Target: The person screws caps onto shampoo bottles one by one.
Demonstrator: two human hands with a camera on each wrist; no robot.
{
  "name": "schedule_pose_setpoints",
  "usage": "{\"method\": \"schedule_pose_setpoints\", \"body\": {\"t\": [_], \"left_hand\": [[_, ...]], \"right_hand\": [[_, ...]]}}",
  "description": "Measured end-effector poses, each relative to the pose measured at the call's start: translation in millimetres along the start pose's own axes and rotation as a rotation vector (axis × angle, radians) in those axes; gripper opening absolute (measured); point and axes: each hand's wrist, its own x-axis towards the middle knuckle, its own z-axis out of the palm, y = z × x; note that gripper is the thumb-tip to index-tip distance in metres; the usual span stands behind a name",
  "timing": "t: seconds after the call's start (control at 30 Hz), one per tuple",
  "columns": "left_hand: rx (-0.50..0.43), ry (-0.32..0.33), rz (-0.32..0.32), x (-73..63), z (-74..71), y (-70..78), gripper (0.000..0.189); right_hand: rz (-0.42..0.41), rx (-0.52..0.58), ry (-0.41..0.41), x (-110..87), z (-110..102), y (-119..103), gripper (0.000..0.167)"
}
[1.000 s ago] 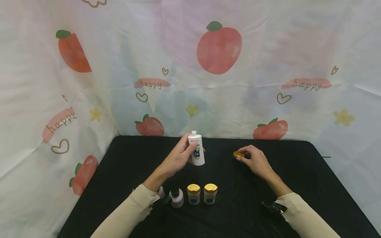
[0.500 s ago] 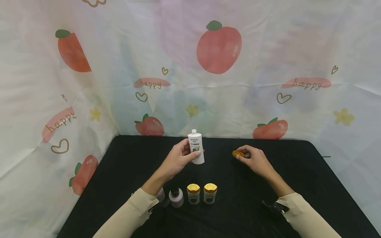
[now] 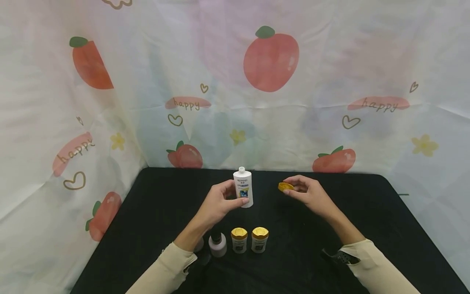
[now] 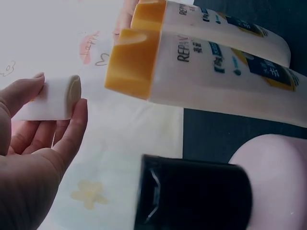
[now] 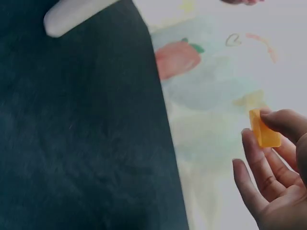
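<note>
Upright above the black table, a white bottle (image 3: 242,183) with a bare threaded neck is gripped by my left hand (image 3: 219,202), thumb across its front. In the left wrist view its white base (image 4: 55,99) shows between thumb and fingers. To the right of it, my right hand (image 3: 311,195) pinches a gold cap (image 3: 285,187) by its edge, apart from the bottle. The right wrist view shows that cap as a small yellow-orange piece (image 5: 265,129) between thumb and fingers.
Two gold-capped bottles, one left (image 3: 239,241) and one right (image 3: 259,240), stand nearer me. Beside them is a pale bottle with a black top (image 3: 218,244), and another pale item lies partly behind my left wrist. A printed curtain borders the black table (image 3: 293,261).
The bottle has come down slightly, and the left thumb sits lower on it. My right hand has shifted left with the cap, bringing it closer to the bottle.
</note>
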Motion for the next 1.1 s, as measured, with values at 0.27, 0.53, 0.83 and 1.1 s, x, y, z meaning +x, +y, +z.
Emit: {"method": "schedule_pose_setpoints", "body": {"t": [0.27,0.53,0.83,1.1], "left_hand": [[0.016,0.058,0.029,-4.8,3.0,-2.5,0.043],[0.004,0.077,0.033,-6.3,8.2,-5.2,0.037],[0.020,0.031,0.061,-3.4,17.2,-5.3,0.034],[0.031,0.027,0.068,-1.5,21.3,-3.5,0.034]], "right_hand": [[-0.051,0.119,0.001,-2.1,4,-19,0.032],[-0.091,0.200,-0.020,-3.2,5,-39,0.038],[-0.124,0.280,-0.029,-1.9,4,-56,0.035],[-0.166,0.285,-0.041,-1.4,4,-67,0.039]]}}
